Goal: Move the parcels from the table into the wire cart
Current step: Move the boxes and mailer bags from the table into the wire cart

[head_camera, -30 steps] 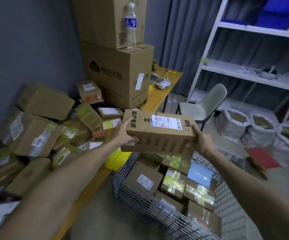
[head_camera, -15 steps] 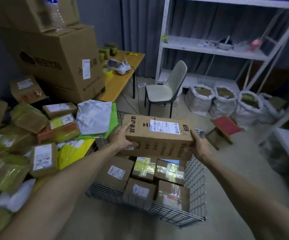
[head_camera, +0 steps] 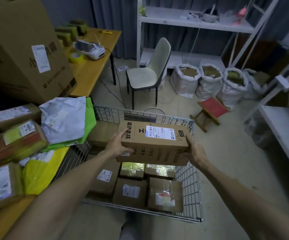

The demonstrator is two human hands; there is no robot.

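Left hand and right hand clasp the printed carton by its ends above the wire cart; beneath it, probably free room among parcels — lower and release.

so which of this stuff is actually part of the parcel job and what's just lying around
Part of the job: cardboard box, gripped by the left hand and right hand above the wire cart; packed boxes inside it; piled parcels on the left.

Just lying about: chair, label printer, tape roll, sacks, red stool.
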